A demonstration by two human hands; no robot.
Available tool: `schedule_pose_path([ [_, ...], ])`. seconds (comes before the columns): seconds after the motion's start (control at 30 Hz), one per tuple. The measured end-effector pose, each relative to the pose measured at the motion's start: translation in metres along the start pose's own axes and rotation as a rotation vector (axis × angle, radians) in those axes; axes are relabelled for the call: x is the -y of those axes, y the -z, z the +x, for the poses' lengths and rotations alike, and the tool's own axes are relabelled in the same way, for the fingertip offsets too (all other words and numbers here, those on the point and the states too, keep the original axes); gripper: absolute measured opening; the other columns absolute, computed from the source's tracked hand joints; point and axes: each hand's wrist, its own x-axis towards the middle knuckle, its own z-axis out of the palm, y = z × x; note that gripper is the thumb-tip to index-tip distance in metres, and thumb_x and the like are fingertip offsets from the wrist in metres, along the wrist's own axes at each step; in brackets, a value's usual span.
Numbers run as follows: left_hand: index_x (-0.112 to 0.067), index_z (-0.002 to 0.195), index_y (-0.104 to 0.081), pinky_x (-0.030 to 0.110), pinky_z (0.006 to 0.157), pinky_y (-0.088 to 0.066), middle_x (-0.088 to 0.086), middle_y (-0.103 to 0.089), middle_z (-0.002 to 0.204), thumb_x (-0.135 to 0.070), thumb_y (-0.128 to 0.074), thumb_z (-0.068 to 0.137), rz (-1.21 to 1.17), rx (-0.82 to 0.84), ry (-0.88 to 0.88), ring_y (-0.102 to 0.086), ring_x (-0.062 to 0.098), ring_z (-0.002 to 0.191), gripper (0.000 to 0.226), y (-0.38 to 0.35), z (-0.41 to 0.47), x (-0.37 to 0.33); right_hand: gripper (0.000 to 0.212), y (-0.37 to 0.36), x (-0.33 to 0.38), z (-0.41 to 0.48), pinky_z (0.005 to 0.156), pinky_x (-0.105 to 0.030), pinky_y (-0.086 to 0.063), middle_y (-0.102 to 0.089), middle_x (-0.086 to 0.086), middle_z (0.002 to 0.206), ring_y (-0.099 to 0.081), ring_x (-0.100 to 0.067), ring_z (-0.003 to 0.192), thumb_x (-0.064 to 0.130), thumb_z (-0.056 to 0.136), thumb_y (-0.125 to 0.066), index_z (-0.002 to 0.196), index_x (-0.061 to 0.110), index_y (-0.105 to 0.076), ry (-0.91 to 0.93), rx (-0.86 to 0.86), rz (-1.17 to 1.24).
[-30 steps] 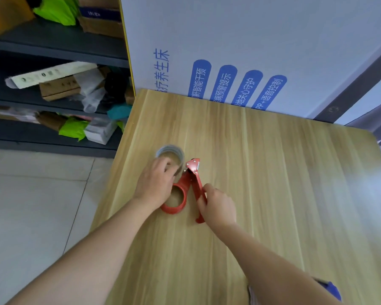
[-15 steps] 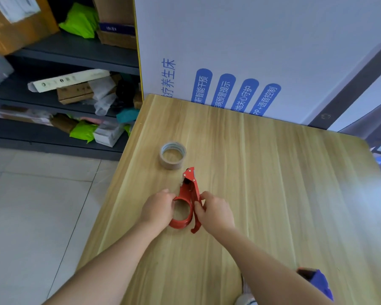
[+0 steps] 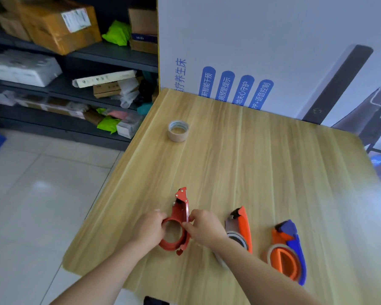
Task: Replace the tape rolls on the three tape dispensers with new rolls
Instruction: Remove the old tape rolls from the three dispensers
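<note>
Two hands hold a red tape dispenser near the front edge of the tabletop.

The left hand [image 3: 149, 227] and right hand [image 3: 204, 226] are both clamped on the red tape dispenser [image 3: 178, 225], whose ring looks empty. A tape roll [image 3: 178, 130] sits alone toward the back left corner. An orange dispenser [image 3: 240, 230] and a blue-and-orange dispenser [image 3: 288, 252] lie toward the right edge of the tabletop [image 3: 273, 172].

Three tape dispensers lie in a row near the front edge of the counter [image 3: 273, 164]. The left grip [image 3: 149, 227] and right grip [image 3: 204, 227] touch the leftmost dispenser [image 3: 180, 219] from either side. Just right of the right grip lies the middle dispenser [image 3: 240, 227], partly under that forearm; further right lies the third dispenser [image 3: 288, 252]. A tape roll [image 3: 178, 130] sits well beyond the grips. Shelves [image 3: 86, 53] stand off to the left.
</note>
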Motion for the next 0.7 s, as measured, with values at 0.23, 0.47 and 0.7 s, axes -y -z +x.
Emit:
schedule_pose_path([
  [0.23,-0.016,0.091,-0.065,0.034,0.067,-0.043,0.004,-0.065,0.099,-0.01,-0.049,0.085,0.136,0.131,0.012,-0.063,0.028,0.092,0.018,-0.009,-0.026,0.006,0.033,-0.021,0.005,-0.031,0.071,-0.031,-0.041,-0.068,-0.011,0.104,-0.062,-0.031,0.102,0.038,0.094,-0.055,0.112,0.012,-0.061,-0.02,0.074,-0.045],
  [0.47,-0.021,0.093,-0.065,0.031,0.062,-0.043,-0.006,-0.059,0.1,-0.014,-0.045,0.09,0.196,-0.05,-0.053,-0.059,0.021,0.089,0.021,0.025,-0.008,-0.027,0.037,0.014,-0.013,-0.033,0.076,-0.033,-0.047,-0.07,-0.007,0.108,-0.063,-0.028,0.104,0.043,0.096,-0.047,0.118,0.017,-0.059,-0.062,-0.033,-0.21],
  [0.7,-0.014,0.111,-0.064,0.036,0.085,-0.049,0.002,-0.058,0.108,-0.016,-0.047,0.094,0.279,0.033,-0.409,-0.052,0.021,0.109,0.025,0.012,0.007,-0.095,0.029,0.05,-0.06,-0.052,0.065,-0.035,-0.048,-0.06,-0.006,0.109,-0.06,-0.027,0.098,0.031,0.096,-0.045,0.117,0.014,-0.054,-0.267,-0.252,-0.293],
])
